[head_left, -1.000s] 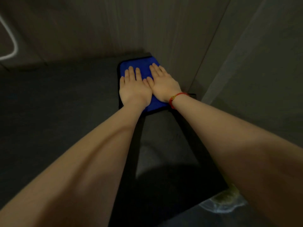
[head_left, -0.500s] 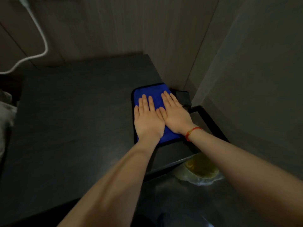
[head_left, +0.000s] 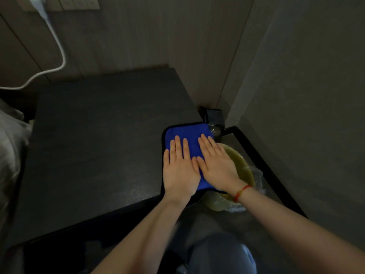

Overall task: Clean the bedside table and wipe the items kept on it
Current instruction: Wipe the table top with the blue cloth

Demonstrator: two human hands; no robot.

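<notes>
Head view: both flat hands, left hand (head_left: 180, 171) and right hand (head_left: 216, 165), press the cloth (head_left: 187, 135) on the table (head_left: 98, 145) corner; unwiped tabletop lies toward nine o'clock.

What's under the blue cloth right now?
The blue cloth lies on the dark table, near its front right corner, under both flat hands. Anything beneath it is hidden.

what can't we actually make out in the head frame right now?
- Blue cloth: middle and near part covered by the left hand and right hand, both flat on it.
- Bin beside the table: its contents and its side nearest the table, hidden by the right hand and wrist.
- Dark object in the wall corner: too dim to identify.
- White cable: runs off the left edge.
- Table's near-left corner: too dark.
</notes>
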